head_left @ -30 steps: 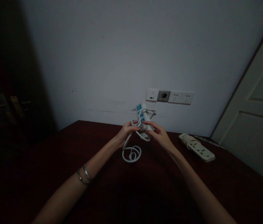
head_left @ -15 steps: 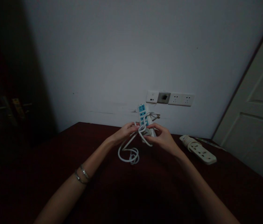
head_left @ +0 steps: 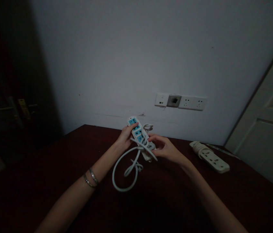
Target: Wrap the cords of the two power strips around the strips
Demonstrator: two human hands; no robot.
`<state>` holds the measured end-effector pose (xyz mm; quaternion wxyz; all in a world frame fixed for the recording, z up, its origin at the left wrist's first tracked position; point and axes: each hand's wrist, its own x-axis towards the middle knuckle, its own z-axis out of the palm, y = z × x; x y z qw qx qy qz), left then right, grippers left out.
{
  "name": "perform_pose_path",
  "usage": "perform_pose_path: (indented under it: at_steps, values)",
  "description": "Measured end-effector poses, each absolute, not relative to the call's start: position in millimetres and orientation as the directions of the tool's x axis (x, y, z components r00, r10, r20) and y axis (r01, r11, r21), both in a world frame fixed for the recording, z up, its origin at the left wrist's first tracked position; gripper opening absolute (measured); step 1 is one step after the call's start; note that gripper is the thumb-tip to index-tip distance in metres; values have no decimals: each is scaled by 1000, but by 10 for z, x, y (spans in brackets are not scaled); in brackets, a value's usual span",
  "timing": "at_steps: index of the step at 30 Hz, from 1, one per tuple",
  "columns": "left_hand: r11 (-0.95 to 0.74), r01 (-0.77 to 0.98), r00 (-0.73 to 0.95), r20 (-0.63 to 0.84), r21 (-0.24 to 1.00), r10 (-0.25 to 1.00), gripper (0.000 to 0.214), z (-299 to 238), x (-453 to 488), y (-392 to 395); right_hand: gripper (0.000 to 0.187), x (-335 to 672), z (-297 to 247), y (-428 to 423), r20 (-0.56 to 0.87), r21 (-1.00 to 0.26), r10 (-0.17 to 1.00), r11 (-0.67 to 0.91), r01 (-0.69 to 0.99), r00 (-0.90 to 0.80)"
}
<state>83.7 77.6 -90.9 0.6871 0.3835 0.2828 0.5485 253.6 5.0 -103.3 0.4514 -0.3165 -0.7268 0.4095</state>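
A white power strip with blue socket faces is held up at a slant over the dark red table. My left hand is closed round its upper left side, thumb lying across the sockets. At its lower end, the thumb and fingers of my right hand are curled about a pale plug; their exact contact is hard to make out in the dim light. A white cord crosses the strip in a loose knot and hangs below it in a wide loop. More cord is bunched beside the strip's right edge.
A second white power strip, cord wound round one end, lies on the table to the right. A thin flat strip lies behind it. Wall sockets are set in the back wall. A white door stands at right.
My left hand has shifted from the cord to the upper part of the power strip. The strip has come lower and leftward, tilting more. The hanging cord loop has widened; my right hand stays by the lower end.
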Motion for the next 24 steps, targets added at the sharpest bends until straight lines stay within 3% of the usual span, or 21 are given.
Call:
perform_pose_path:
  at_steps: [5,9,18,24]
  values:
    - [-131,-541,60,193,831,979,23,-886,799,813,28,2608,-931,13,539,-694,757,648,315,-369]
    - [-150,-516,89,227,843,970,28,-880,805,804,25,2552,-862,-61,602,-581,689,724,371,-404]
    - [-76,-469,204,191,880,960,28,-998,867,816,26,2489,-850,-139,486,-688,782,618,380,-391]
    - [54,-496,290,107,867,951,16,-1035,903,785,24,2492,-857,-111,569,-665,773,634,396,-281]
